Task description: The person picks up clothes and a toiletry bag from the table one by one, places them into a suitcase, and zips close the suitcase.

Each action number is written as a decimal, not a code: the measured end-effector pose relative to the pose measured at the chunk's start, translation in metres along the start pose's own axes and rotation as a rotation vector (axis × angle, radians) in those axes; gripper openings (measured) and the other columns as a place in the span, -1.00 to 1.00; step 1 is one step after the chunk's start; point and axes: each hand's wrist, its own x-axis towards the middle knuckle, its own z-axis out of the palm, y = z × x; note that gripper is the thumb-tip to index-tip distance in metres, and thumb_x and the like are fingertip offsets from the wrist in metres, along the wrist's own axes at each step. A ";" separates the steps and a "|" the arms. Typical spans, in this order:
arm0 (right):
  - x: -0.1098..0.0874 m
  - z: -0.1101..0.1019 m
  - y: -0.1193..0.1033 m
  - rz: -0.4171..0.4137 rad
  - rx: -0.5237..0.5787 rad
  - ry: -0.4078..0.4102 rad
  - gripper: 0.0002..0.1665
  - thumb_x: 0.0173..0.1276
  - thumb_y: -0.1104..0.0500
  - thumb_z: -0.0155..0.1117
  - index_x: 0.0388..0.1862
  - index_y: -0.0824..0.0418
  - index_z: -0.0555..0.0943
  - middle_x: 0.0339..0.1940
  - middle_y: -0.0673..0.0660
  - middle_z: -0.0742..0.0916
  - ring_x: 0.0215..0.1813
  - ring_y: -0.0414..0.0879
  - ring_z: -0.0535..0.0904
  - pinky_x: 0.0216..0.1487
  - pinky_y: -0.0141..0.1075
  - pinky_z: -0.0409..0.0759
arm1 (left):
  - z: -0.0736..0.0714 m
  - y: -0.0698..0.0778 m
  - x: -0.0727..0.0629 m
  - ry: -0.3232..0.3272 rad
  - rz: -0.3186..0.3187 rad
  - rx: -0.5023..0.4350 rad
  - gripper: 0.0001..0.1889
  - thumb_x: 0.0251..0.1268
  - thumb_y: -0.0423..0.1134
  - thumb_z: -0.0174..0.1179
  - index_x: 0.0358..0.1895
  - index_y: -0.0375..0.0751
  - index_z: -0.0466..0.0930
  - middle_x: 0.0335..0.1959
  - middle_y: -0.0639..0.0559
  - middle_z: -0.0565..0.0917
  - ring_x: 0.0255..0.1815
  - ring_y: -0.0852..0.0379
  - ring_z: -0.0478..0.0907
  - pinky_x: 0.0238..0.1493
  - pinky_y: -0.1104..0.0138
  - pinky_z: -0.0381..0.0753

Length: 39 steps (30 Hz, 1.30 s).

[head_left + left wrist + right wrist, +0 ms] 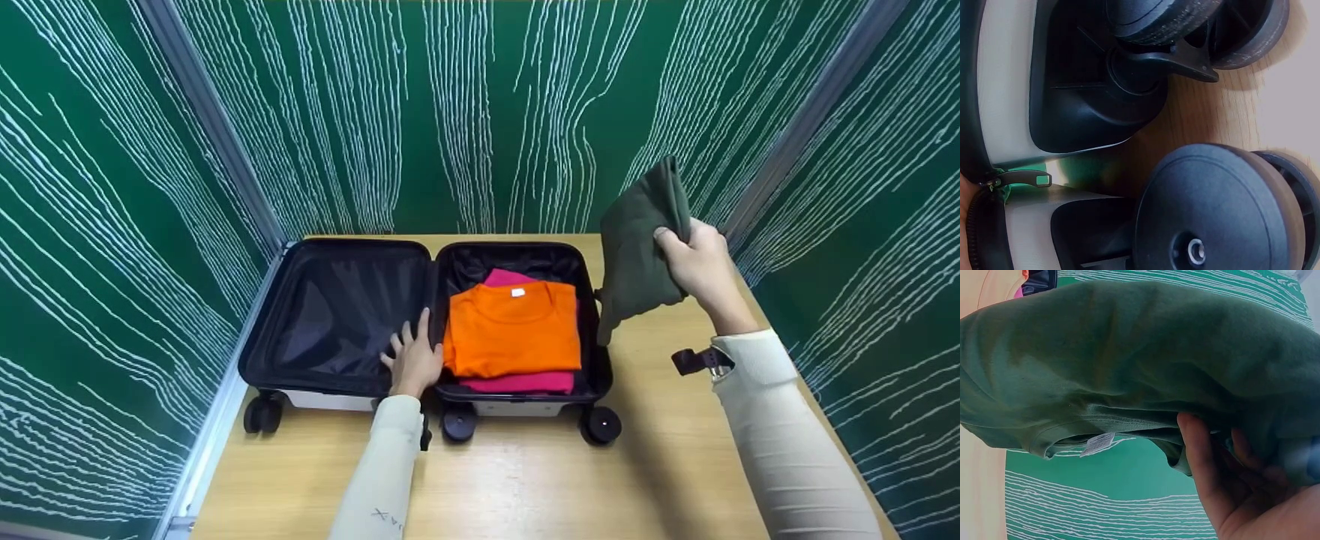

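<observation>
My right hand [701, 262] holds a folded dark green shirt [641, 240] in the air, right of the suitcase. In the right wrist view the shirt's neckline and a white label [1098, 444] show, with the thumb and fingers gripping the cloth. The open suitcase [600, 352] lies on the table with both halves spread. In its right half, a folded orange T-shirt [517, 334] rests on pink clothing [517, 382]. My left hand [414, 364] lies with spread fingers on the suitcase where the halves meet, beside the orange T-shirt.
The suitcase's left half [337, 307] shows a black lining. Black wheels [602, 425] jut from its near side, and a zipper pull [1027, 179] hangs between the halves. Green walls with white wavy lines [465, 112] enclose the wooden table [510, 480] at the back and sides.
</observation>
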 end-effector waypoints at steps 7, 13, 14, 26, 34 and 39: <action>0.001 0.003 -0.010 -0.008 -0.005 0.010 -0.54 0.58 -0.16 0.00 -0.06 0.23 0.54 -0.27 0.13 0.57 -0.29 -0.05 0.52 -0.36 -0.31 0.52 | 0.000 -0.001 0.001 -0.007 -0.007 0.001 -0.24 0.54 -0.02 0.08 0.67 0.37 -0.08 0.66 -0.23 0.09 0.64 -0.41 -0.02 0.46 -0.47 -0.15; 0.005 0.004 -0.018 -0.013 0.017 -0.006 -0.55 0.59 -0.16 0.00 -0.08 0.22 0.51 -0.28 0.10 0.55 -0.30 -0.06 0.52 -0.36 -0.31 0.51 | 0.000 -0.001 0.001 -0.009 -0.007 0.004 -0.24 0.54 -0.01 0.07 0.67 0.37 -0.09 0.66 -0.23 0.09 0.64 -0.41 -0.02 0.46 -0.48 -0.15; 0.006 0.004 -0.019 -0.015 0.021 -0.011 -0.55 0.59 -0.16 0.00 -0.07 0.22 0.51 -0.28 0.10 0.55 -0.29 -0.06 0.52 -0.35 -0.31 0.51 | 0.000 0.000 0.001 -0.009 -0.007 0.004 -0.24 0.54 -0.01 0.07 0.67 0.37 -0.09 0.66 -0.23 0.09 0.64 -0.41 -0.02 0.46 -0.48 -0.15; 0.027 0.015 -0.027 -0.107 -0.021 0.003 -0.65 0.57 -0.04 0.05 -0.21 0.24 0.53 -0.33 0.11 0.57 -0.29 -0.03 0.46 -0.31 -0.28 0.42 | 0.000 -0.001 0.000 -0.011 0.003 0.005 -0.24 0.55 -0.01 0.06 0.67 0.37 -0.11 0.66 -0.22 0.07 0.64 -0.41 -0.03 0.46 -0.48 -0.14; 0.047 0.026 -0.026 -0.139 -0.064 -0.055 -0.62 0.59 -0.02 0.01 -0.04 0.29 0.54 -0.21 0.24 0.60 -0.21 0.06 0.49 -0.22 -0.19 0.42 | 0.001 -0.002 0.002 -0.006 -0.001 0.012 -0.23 0.53 -0.02 0.08 0.67 0.38 -0.09 0.66 -0.23 0.09 0.63 -0.39 0.00 0.45 -0.47 -0.11; 0.059 0.031 -0.024 -0.143 -0.096 -0.086 -0.60 0.61 0.03 -0.04 0.07 0.33 0.52 -0.11 0.31 0.61 -0.12 0.15 0.50 -0.11 -0.06 0.43 | 0.001 -0.001 0.002 -0.002 0.002 0.011 -0.24 0.53 -0.02 0.08 0.66 0.38 -0.09 0.65 -0.24 0.10 0.62 -0.40 0.00 0.44 -0.47 -0.09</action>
